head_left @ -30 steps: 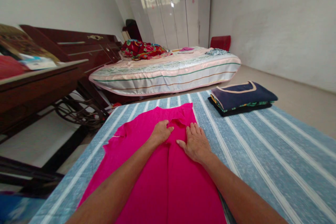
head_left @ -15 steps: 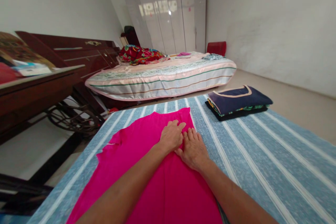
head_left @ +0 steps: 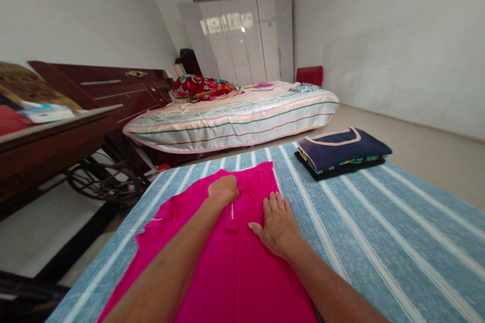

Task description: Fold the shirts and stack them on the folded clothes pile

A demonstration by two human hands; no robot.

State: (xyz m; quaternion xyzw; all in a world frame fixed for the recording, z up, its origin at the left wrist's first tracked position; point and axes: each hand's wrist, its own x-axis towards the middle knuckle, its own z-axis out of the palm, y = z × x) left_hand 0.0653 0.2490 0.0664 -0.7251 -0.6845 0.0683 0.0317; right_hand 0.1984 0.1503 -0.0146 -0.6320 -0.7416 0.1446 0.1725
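Note:
A bright pink garment (head_left: 227, 267) lies spread flat on a blue and white striped cloth (head_left: 379, 232). My left hand (head_left: 223, 190) rests near the garment's far edge with its fingers curled down into the fabric, pinching a fold of it. My right hand (head_left: 278, 223) lies flat on the pink garment beside it, fingers stretched out and together, thumb spread toward the left hand. A thin white tag or thread shows on the fabric between the two hands.
A stack of folded clothes (head_left: 341, 152), dark blue on top, sits on the striped cloth at the far right. Beyond lies a low mattress (head_left: 235, 118) with a colourful bundle (head_left: 200, 87). A dark wooden table (head_left: 53, 141) stands left, white wardrobes (head_left: 242, 40) behind.
My left hand moved left and away from the right hand, drawing pink fabric with it. My right hand stayed pressed flat. The view tilted slightly.

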